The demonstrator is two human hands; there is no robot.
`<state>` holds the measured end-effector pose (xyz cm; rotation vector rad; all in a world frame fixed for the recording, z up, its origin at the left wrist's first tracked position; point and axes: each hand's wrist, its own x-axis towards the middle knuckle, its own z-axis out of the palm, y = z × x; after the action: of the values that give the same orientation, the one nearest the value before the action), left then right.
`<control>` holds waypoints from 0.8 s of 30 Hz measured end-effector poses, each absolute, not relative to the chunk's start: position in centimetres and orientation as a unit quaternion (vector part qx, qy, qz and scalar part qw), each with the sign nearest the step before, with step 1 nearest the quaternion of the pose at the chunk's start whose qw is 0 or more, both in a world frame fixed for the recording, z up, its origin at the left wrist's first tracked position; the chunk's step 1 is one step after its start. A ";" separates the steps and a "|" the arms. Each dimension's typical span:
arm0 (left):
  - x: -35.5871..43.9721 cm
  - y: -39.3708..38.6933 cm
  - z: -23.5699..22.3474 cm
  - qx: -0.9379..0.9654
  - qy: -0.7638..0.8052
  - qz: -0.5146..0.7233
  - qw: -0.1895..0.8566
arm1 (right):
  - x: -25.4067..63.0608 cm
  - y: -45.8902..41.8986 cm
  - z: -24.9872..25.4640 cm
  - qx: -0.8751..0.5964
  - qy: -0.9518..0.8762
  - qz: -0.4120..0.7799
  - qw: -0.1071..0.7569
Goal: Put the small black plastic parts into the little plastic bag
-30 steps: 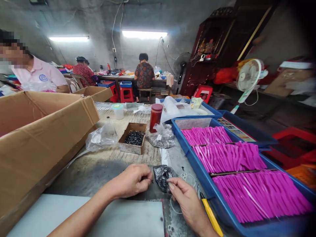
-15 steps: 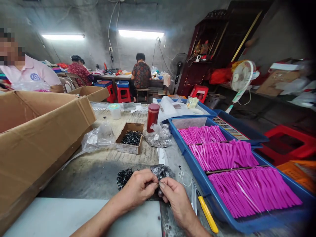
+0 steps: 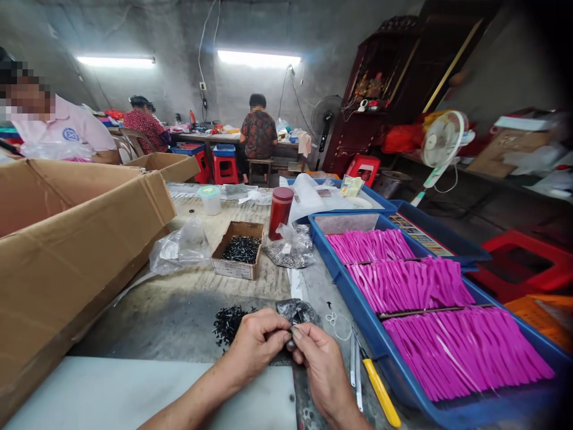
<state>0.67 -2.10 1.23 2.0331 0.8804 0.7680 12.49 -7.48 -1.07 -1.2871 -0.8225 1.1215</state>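
Note:
My left hand [image 3: 256, 341] and my right hand [image 3: 321, 361] meet fingertip to fingertip over the near edge of the dark work mat. Both are closed in a pinch on something small and dark, mostly covered by the fingers, so its kind does not show. Just behind the fingers lies a clear plastic bag [image 3: 299, 309] with dark contents. A heap of small black pin-like pieces [image 3: 229, 322] sits beside my left hand. To the right of my right hand are a yellow-handled tool [image 3: 380, 394], thin metal strips [image 3: 356, 361] and a loop of white string [image 3: 333, 322].
A blue tray [image 3: 344, 278] of magenta strips [image 3: 465, 352] stands at the right, a cardboard box [image 3: 85, 257] at the left. Ahead are a small carton [image 3: 233, 269] of black pieces, a red flask [image 3: 280, 212] and plastic bags [image 3: 179, 248]. Co-workers sit farther back.
The view has shifted slightly, so the scene sits a little farther right. Both hands remain pinched together at the same spot, with only slight finger movement.

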 end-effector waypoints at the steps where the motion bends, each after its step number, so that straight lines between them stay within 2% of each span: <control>1: 0.7 -2.1 1.2 0.798 0.341 0.311 0.387 | 12.5 -7.4 -1.0 -0.562 -0.360 0.471 0.577; 7: 0.8 -2.4 0.9 0.796 0.319 0.349 0.377 | 12.6 -7.3 -0.6 -0.595 -0.387 0.442 0.548; 17: 0.7 -2.2 0.6 0.779 0.349 0.345 0.390 | 13.1 -7.5 -0.1 -0.614 -0.434 0.430 0.501; 21: 0.7 -2.0 0.6 0.767 0.358 0.339 0.410 | 14.8 -7.0 0.2 -0.644 -0.458 0.364 0.494; 24: 0.6 -1.7 0.7 0.751 0.366 0.335 0.436 | 16.1 -6.5 0.4 -0.672 -0.507 0.303 0.448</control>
<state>0.55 -1.72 0.69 1.8677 0.9094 0.8335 16.09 -6.45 0.40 -1.6621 -1.2542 0.7498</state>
